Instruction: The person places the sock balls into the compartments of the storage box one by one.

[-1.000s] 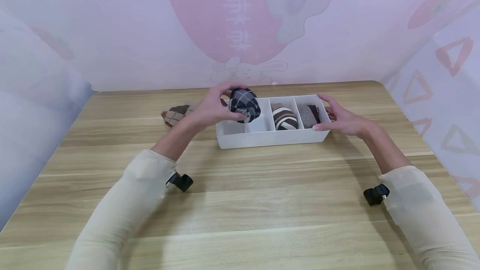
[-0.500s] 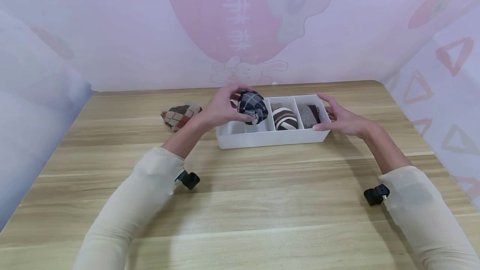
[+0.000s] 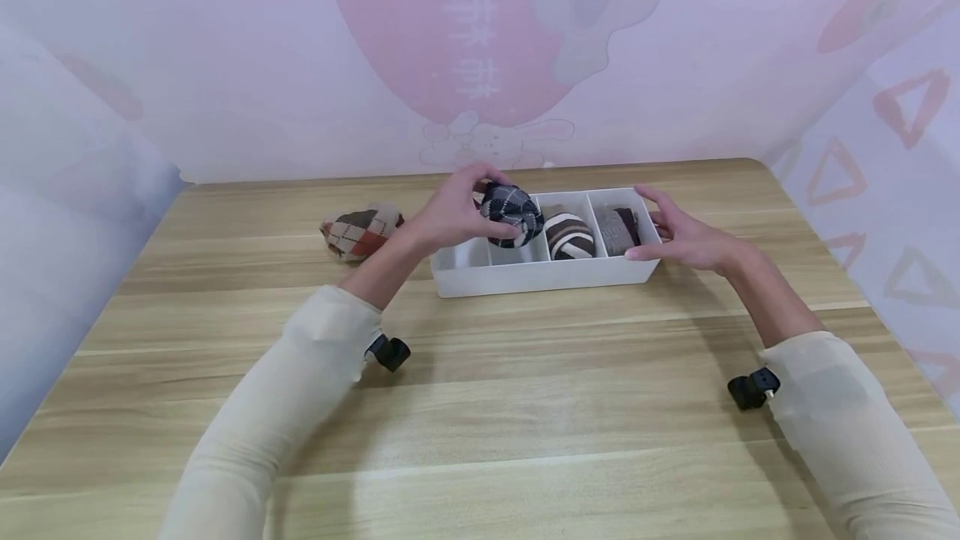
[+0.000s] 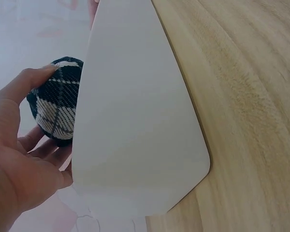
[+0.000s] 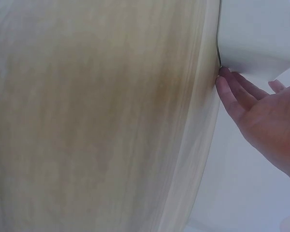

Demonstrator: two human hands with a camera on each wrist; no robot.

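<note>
A left hand (image 3: 450,215) grips a rolled plaid sock (image 3: 512,215) above a white divided box (image 3: 525,277) while the open right hand (image 3: 678,236) steadies its end, release into a compartment seemingly due.

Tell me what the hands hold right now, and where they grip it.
Left hand grips the plaid sock ball around its sides. Right hand steadies the tray's right end.

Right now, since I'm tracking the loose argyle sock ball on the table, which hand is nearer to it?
Left. The left hand holds a plaid sock ball just right of the argyle sock ball; the right hand rests at the organizer's far end.
</note>
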